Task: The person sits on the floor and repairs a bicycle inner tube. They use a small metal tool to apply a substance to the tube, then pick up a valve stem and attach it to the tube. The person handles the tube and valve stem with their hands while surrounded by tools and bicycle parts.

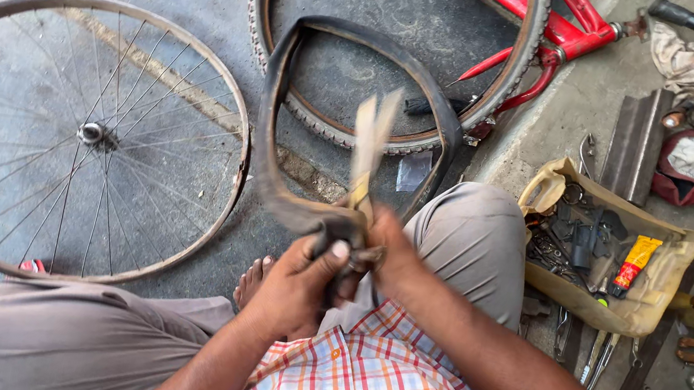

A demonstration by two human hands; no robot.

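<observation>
The bare spoked wheel [79,135] lies flat on the floor beside the inner tube [285,123], freeing it for work. Your left hand [298,283] clamps the tube's fold steady; your right hand [388,260] grips a blurred, swinging strip [370,139].

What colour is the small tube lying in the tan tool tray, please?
Yellow and red tube, clearest in the head view.
</observation>
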